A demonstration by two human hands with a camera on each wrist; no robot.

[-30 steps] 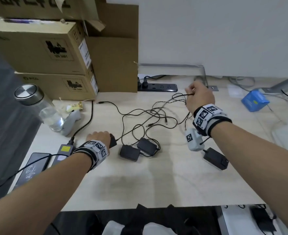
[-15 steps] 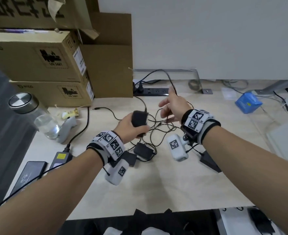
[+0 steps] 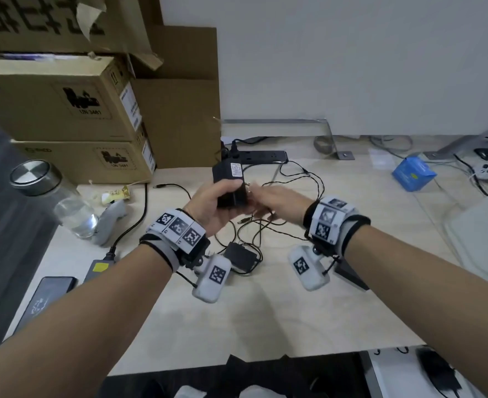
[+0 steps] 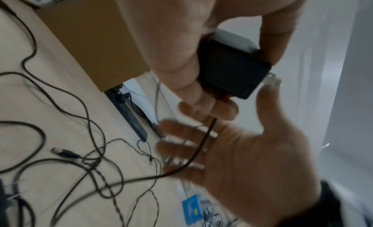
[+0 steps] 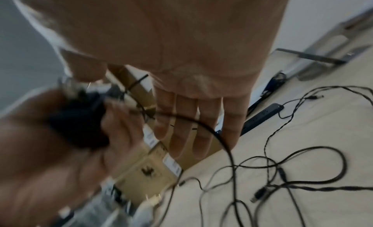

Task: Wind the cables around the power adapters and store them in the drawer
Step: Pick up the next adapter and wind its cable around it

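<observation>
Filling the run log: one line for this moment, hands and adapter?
left hand: grips power adapter | right hand: open beside its cable | winding: not started

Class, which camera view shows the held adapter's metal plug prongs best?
The left wrist view: the prongs stand sharp on the power adapter. The right wrist view blurs them; the head view barely shows them.

Even soft daylight; wrist views motion-blurred, edges warped.

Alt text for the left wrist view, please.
The left hand grips a black adapter, prongs pointing right, above a desk. Its cable hangs across the open right hand just below, running down to tangled cables on the desk beside a power strip.
</observation>
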